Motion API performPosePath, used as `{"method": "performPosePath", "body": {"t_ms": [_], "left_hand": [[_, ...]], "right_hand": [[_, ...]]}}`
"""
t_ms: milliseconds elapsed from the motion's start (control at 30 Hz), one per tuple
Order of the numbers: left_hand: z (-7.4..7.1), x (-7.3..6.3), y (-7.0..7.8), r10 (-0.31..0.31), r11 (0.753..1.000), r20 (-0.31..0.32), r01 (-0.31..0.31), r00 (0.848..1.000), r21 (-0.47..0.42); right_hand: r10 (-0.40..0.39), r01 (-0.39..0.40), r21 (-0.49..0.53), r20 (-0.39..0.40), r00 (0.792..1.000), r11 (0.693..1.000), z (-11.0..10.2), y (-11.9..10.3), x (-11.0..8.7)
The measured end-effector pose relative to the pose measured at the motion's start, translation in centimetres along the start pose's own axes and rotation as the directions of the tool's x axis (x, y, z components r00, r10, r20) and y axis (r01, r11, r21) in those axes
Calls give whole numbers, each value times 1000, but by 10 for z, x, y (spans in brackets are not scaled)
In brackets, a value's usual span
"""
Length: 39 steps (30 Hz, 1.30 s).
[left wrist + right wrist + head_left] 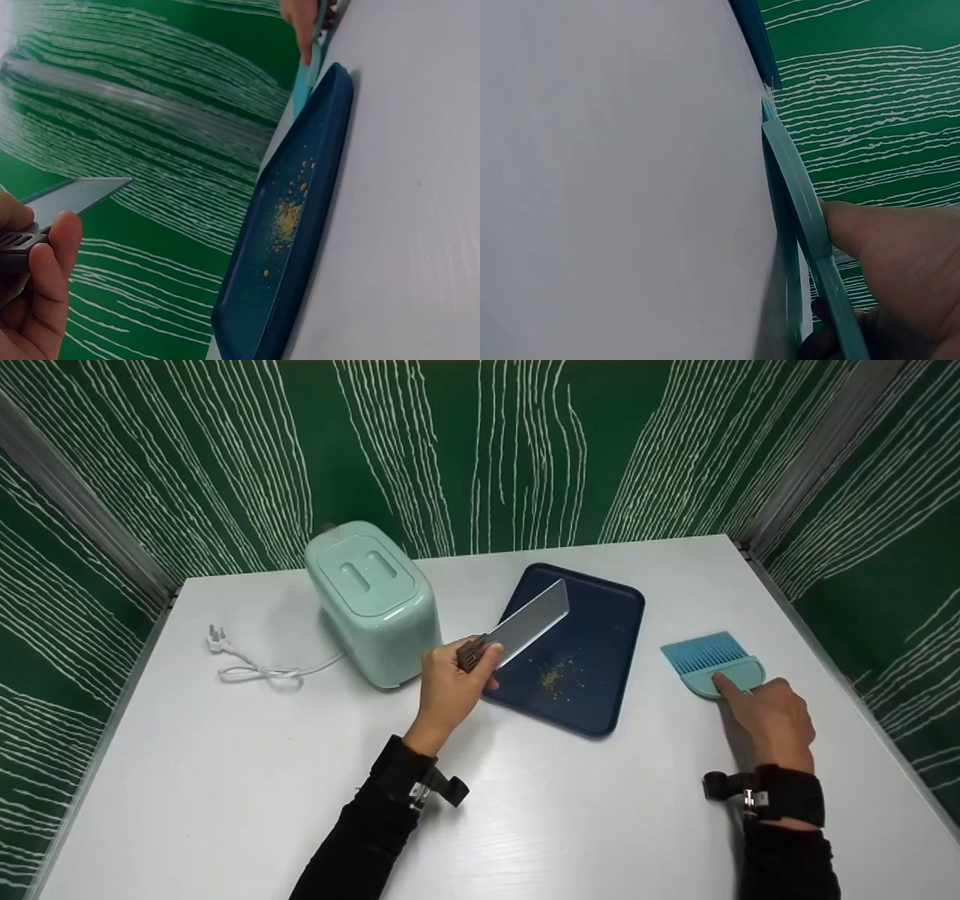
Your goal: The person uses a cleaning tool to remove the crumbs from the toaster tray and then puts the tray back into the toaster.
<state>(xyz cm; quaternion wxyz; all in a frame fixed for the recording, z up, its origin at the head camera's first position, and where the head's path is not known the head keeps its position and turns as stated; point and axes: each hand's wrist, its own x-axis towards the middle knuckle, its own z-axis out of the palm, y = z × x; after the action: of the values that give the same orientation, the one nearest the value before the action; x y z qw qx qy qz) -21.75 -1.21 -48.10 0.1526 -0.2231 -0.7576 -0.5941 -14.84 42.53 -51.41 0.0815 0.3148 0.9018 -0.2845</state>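
My left hand (451,682) grips a flat-bladed tool by its dark brown handle (472,653). Its broad grey blade (532,619) points up and away, over the left part of a dark blue tray (607,660) in the head view. Yellowish crumbs (553,675) lie scattered on the tray, and in the left wrist view the crumbs (286,221) form a small heap. To the right of the tray, my right hand (776,720) holds a turquoise brush (724,678), thumb on its top. The brush's blue bristles (703,650) point away from me, close over the table.
A mint green toaster (390,637) with a lid stands left of the tray, near my left hand. Its white cord (262,670) and plug (217,642) lie on the white table (225,780). Green walls (525,457) with white lines rise behind and at both sides.
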Motion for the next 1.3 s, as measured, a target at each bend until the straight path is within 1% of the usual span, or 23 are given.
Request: {"method": "performPosePath", "body": {"t_ms": [233,467,633,900,1067,1300], "left_hand": [[0,0,0,-13,1000,7,13,1000,-26],[0,0,-1,-11,1000,0,11,1000,-25],[0,0,0,-17,999,4,17,1000,-33],[-1,0,1,1,999,13,0,1000,-38],[0,-1,-1,-22,997,11,23,1000,-67],[4,-2,-1,-83,986,23,85,996,-145]], "right_hand": [[-25,25,-15,1,1000,1000,0,1,2],[-53,53,-5,1,999,999,1,2,0],[-77,77,11,-25,997,997,0,-1,-3],[-126,130,55,-63,990,990,-1,-12,-9],[-164,170,89,-68,984,981,0,-18,-10],[-167,171,115,-38,985,979,1,-33,-12]]}}
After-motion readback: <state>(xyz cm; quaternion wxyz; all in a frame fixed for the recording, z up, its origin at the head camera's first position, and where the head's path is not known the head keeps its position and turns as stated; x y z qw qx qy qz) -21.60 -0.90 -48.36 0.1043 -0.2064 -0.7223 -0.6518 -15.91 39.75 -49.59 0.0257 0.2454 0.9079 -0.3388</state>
